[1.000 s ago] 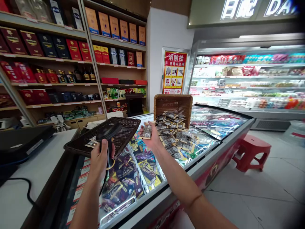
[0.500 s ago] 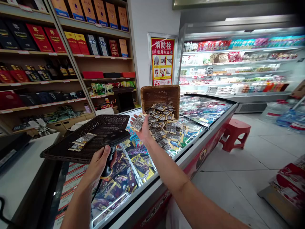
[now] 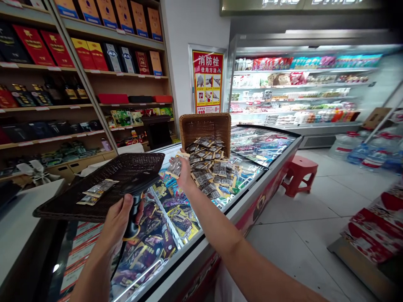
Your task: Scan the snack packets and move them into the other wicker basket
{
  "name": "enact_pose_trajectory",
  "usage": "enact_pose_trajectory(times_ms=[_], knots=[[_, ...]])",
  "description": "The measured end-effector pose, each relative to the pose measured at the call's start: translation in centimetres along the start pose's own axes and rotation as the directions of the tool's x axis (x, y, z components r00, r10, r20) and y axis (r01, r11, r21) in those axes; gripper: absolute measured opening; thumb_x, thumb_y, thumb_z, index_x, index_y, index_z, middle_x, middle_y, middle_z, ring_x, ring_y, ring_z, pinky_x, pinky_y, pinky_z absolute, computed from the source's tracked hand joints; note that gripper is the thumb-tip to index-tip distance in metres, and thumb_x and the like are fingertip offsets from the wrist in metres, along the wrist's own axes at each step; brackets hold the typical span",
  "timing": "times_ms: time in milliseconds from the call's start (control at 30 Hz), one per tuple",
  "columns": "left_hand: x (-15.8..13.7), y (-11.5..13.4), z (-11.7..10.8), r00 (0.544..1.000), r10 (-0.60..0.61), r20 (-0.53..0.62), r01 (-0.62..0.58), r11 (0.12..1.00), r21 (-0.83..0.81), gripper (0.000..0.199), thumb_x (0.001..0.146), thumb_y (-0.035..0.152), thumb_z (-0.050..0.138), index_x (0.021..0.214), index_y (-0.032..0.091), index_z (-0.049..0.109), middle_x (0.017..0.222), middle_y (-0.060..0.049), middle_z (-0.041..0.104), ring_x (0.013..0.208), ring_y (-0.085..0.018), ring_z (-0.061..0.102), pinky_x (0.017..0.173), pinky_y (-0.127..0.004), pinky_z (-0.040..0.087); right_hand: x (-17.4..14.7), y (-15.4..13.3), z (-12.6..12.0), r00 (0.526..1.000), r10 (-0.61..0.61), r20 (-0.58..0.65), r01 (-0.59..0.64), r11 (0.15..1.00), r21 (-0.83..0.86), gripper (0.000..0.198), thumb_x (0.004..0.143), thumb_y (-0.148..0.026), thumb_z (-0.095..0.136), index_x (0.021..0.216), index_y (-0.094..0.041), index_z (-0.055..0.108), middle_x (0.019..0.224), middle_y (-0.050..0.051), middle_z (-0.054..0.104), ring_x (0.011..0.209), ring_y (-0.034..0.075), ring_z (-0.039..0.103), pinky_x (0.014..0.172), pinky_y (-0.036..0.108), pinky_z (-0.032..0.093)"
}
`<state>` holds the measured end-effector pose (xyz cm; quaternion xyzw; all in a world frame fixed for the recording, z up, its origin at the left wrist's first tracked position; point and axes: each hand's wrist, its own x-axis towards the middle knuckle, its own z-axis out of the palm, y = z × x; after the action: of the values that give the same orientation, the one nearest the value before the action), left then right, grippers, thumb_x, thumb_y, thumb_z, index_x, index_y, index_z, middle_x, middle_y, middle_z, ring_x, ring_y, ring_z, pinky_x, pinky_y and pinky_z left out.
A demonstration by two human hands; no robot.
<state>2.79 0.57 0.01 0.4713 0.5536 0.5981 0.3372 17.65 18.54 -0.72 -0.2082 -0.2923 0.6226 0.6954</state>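
On my feed the small tan-edged packet (image 3: 174, 167) is just left of the wicker basket (image 3: 206, 125), level with its lower edge. My right hand (image 3: 185, 174) grips it, thumb uppermost; I cannot tell whether another is stacked beneath. My left hand (image 3: 121, 214) is farther left of the basket and nearer me, wrapped round the handle of a black scanner (image 3: 137, 188). The packet and scanner head are apart.

As I judge it, the step in hand is handling this packet with the scanner at the ready. A next move would call for the right wrist to turn its printed side squarely to the scanner while the left hand keeps steady; a tilted or creased wrapper could spoil a reading.

The basket lies on its side, mouth towards me, and a heap of similar packets (image 3: 217, 167) spills from it onto the freezer (image 3: 270, 177). Left of the basket, past the scanner, a dark woven tray (image 3: 138, 161) bears a few packets (image 3: 97, 191); I cannot tell what supports it. Behind the basket hangs a red poster (image 3: 208, 82); well to its right stands a red stool (image 3: 299, 166).
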Motion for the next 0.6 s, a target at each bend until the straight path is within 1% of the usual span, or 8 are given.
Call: enact_pose_trajectory(times_ms=[100, 167, 233, 300, 333, 367, 433, 600], knots=[[0.3, 0.0, -0.4, 0.998, -0.013, -0.053, 0.012, 1.0, -0.013, 0.064, 0.069, 0.08, 0.084, 0.084, 0.021, 0.064, 0.069, -0.002, 0.062, 0.053, -0.013, 0.046, 0.046, -0.026, 0.038, 0.3, -0.2, -0.6, 0.991, -0.128, -0.032, 0.113, 0.947, -0.3, 0.043, 0.095, -0.039, 0.06, 0.137, -0.027, 0.061, 0.11, 0.004, 0.072, 0.099, 0.018, 0.07, 0.086, 0.029, 0.061], [0.4, 0.3, -0.6, 0.997, -0.033, -0.063, 0.033, 0.999, -0.004, 0.069, 0.061, 0.084, 0.085, 0.086, 0.022, 0.065, 0.067, -0.001, 0.062, 0.053, -0.015, 0.048, 0.045, -0.027, 0.038, 0.6, -1.1, -1.3, 0.955, -0.275, -0.111, 0.179, 0.833, -0.524, 0.045, 0.099, -0.038, 0.054, 0.142, -0.025, 0.058, 0.12, 0.011, 0.069, 0.108, 0.022, 0.068, 0.09, 0.033, 0.061], [0.5, 0.9, -0.6, 0.997, -0.053, -0.056, 0.054, 0.999, 0.011, 0.073, 0.055, 0.086, 0.086, 0.087, 0.023, 0.066, 0.066, -0.002, 0.063, 0.054, -0.019, 0.053, 0.045, -0.029, 0.04, 1.2, -2.3, -2.2, 0.863, -0.463, -0.203, 0.187, 0.665, -0.723, 0.048, 0.102, -0.033, 0.046, 0.148, -0.021, 0.054, 0.135, 0.02, 0.062, 0.122, 0.027, 0.065, 0.1, 0.04, 0.058], [0.3, 1.4, -0.5, 0.997, -0.059, -0.048, 0.06, 0.998, 0.011, 0.075, 0.053, 0.087, 0.087, 0.089, 0.023, 0.068, 0.067, -0.004, 0.064, 0.058, -0.022, 0.058, 0.044, -0.03, 0.041, 2.0, -3.3, -3.3, 0.759, -0.604, -0.245, 0.115, 0.494, -0.862, 0.049, 0.103, -0.026, 0.041, 0.15, -0.017, 0.051, 0.145, 0.028, 0.053, 0.135, 0.033, 0.059, 0.109, 0.049, 0.053], [0.3, 1.6, -0.4, 0.997, -0.06, -0.048, 0.061, 0.998, 0.006, 0.076, 0.052, 0.087, 0.087, 0.089, 0.023, 0.068, 0.067, -0.005, 0.065, 0.058, -0.023, 0.059, 0.044, -0.03, 0.041, 2.5, -3.6, -3.9, 0.727, -0.641, -0.246, 0.068, 0.424, -0.903, 0.048, 0.103, -0.023, 0.041, 0.149, -0.016, 0.052, 0.148, 0.031, 0.049, 0.139, 0.036, 0.056, 0.111, 0.054, 0.051], [0.2, 1.6, -0.4, 0.997, -0.06, -0.052, 0.06, 0.998, 0.001, 0.077, 0.051, 0.086, 0.088, 0.089, 0.023, 0.069, 0.068, -0.006, 0.066, 0.058, -0.023, 0.06, 0.043, -0.03, 0.041, 2.9, -3.8, -4.4, 0.713, -0.658, -0.242, 0.027, 0.37, -0.929, 0.047, 0.102, -0.021, 0.042, 0.146, -0.015, 0.054, 0.15, 0.033, 0.047, 0.141, 0.039, 0.053, 0.112, 0.059, 0.049], [0.3, 1.4, -0.6, 0.996, -0.061, -0.072, 0.06, 0.998, -0.011, 0.078, 0.049, 0.086, 0.089, 0.09, 0.022, 0.069, 0.068, -0.006, 0.067, 0.058, -0.023, 0.06, 0.042, -0.03, 0.042, 3.5, -3.7, -5.2, 0.717, -0.656, -0.236, -0.029, 0.31, -0.95, 0.042, 0.099, -0.018, 0.048, 0.139, -0.015, 0.06, 0.153, 0.035, 0.043, 0.145, 0.044, 0.048, 0.112, 0.067, 0.045], [1.4, 0.2, -2.0, 0.985, -0.013, -0.175, 0.005, 0.999, -0.05, 0.073, 0.06, 0.087, 0.084, 0.089, 0.022, 0.067, 0.068, -0.003, 0.067, 0.055, -0.02, 0.06, 0.042, -0.027, 0.042, 3.2, -3.3, -5.5, 0.744, -0.628, -0.227, -0.058, 0.278, -0.959, 0.041, 0.098, -0.021, 0.055, 0.138, -0.014, 0.06, 0.167, 0.035, 0.031, 0.158, 0.044, 0.031, 0.122, 0.073, 0.03]])
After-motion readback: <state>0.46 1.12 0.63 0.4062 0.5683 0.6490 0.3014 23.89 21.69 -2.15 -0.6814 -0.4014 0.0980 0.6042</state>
